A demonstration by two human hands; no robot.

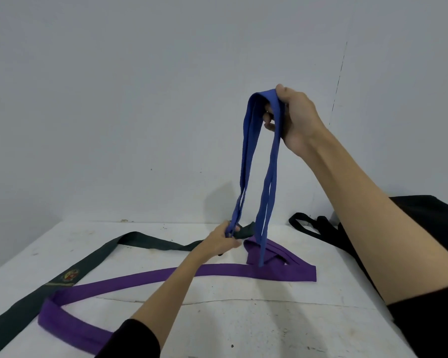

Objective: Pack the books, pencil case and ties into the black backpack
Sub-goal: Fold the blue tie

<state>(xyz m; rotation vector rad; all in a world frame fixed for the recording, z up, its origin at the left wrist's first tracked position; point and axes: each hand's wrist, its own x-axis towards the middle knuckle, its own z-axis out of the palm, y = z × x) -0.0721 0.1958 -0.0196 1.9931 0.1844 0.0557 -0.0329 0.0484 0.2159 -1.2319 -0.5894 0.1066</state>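
A blue tie [247, 151] hangs folded in the air above the table. My right hand [294, 117] grips its folded top, raised high. Lower down, my left hand [221, 241] pinches one hanging end just above the table. A purple tie [150, 279] lies stretched across the table beneath my left arm, with a folded bunch at its far end. A dark green tie [88, 262] with a crest runs from the left front edge to the back middle. The black backpack [429, 210] sits at the right, mostly hidden by my right arm; its strap [304, 226] lies on the table.
The white table [243, 324] has scuffs and a seam across it. A plain grey wall [140, 99] rises directly behind its far edge. No books or pencil case are visible.
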